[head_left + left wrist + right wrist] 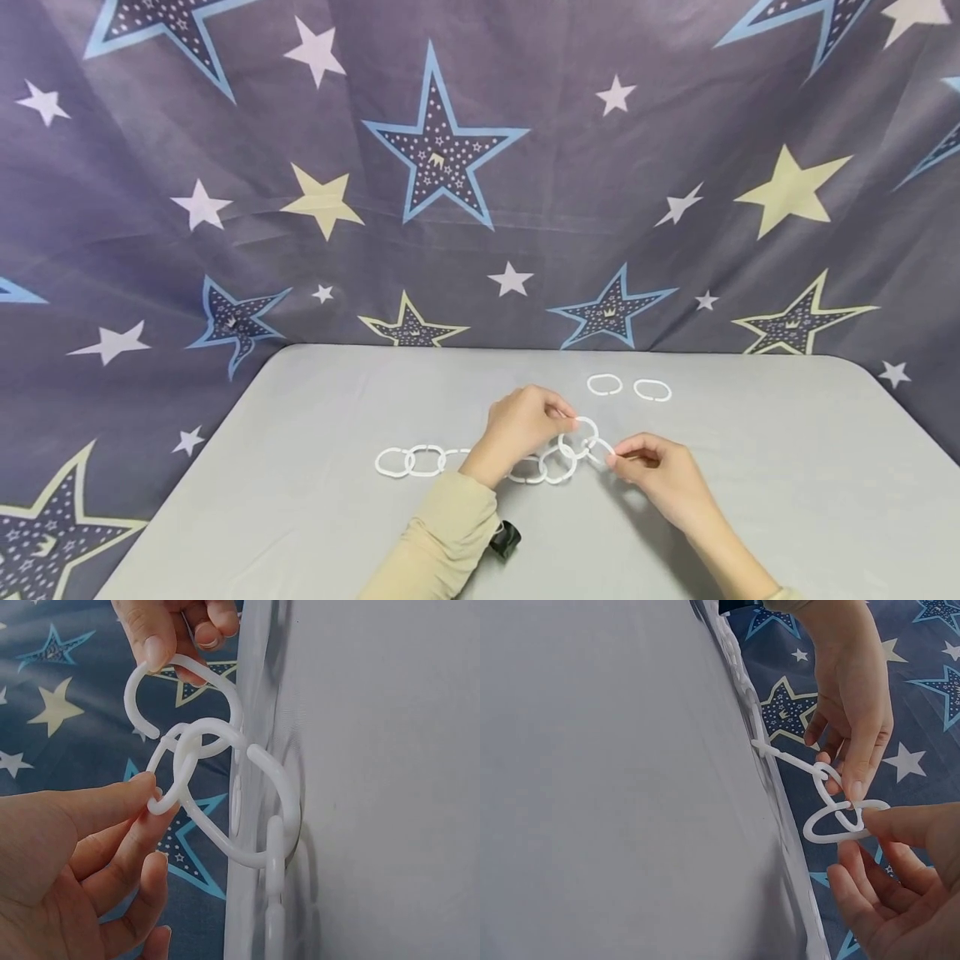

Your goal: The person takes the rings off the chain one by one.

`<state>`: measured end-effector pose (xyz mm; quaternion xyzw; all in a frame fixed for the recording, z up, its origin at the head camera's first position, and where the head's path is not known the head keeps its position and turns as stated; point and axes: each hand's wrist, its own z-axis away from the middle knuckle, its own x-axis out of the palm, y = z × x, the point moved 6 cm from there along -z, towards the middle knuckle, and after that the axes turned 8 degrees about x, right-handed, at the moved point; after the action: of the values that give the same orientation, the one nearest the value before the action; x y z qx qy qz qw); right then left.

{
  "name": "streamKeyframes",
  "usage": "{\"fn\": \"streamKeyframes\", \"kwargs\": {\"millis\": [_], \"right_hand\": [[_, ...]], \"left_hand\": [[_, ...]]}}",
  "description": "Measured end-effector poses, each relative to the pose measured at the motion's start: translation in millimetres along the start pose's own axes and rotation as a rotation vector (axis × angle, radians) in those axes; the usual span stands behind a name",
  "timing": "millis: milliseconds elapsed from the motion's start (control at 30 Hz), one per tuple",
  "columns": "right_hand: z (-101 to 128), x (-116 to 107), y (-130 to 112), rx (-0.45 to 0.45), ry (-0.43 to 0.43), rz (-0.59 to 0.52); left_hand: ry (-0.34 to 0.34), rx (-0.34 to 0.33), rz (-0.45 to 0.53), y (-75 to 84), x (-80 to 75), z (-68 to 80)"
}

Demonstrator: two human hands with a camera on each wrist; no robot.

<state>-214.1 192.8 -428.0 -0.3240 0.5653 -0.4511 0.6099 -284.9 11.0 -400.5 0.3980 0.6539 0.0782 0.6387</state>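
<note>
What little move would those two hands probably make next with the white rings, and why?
Probably the right hand slides its open ring fully through the one pinched by the left hand. In the left wrist view both rings show gaps and are hooked together only loosely, at the end of the chain lying on the table. Two loose rings wait behind.

I seem to be at a makeshift recording spot rather than in any ordinary room. In front of me stands a grey table (787,500) with rounded far corners, its top covered in a smooth grey cloth. A dark blue-grey curtain (525,208) printed with white, yellow and blue-edged stars hangs right behind its far edge and hides everything beyond, drooping past both side edges.
</note>
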Motion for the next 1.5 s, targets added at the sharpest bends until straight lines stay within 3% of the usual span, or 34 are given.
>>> {"fn": "streamKeyframes", "kwargs": {"millis": [1500], "right_hand": [[0.8,7.1,1.5,-0.028,-0.056,0.031]], "left_hand": [[0.005,-0.012,-0.007,-4.7,-4.3,-0.6]]}}
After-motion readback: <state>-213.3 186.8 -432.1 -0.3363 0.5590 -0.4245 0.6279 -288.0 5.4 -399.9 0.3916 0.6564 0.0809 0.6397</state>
